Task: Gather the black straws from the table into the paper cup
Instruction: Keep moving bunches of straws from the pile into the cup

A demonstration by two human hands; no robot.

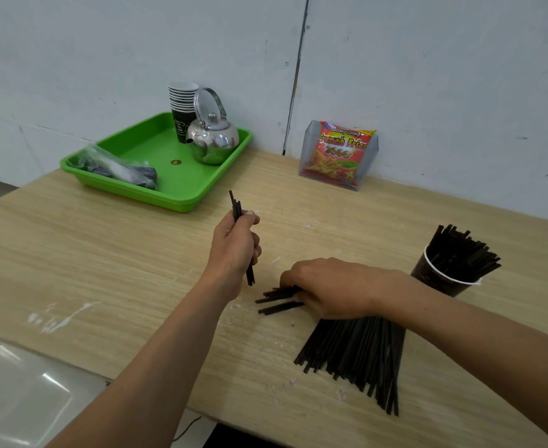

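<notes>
My left hand (233, 250) holds a few black straws (237, 210) upright above the middle of the table, its fingers closed around them. My right hand (334, 287) lies palm down on a pile of black straws (360, 354) spread on the table, its fingertips closed on the ends of a few straws (277, 297). To the right stands a dark paper cup (440, 279) packed with many black straws (460, 250) that fan out of its top.
A green tray (156, 182) at the back left carries a steel kettle (212, 137), a stack of paper cups (182, 105) and a plastic bag (117, 166). A snack packet in a clear holder (338, 153) leans at the wall. The table's front edge is close.
</notes>
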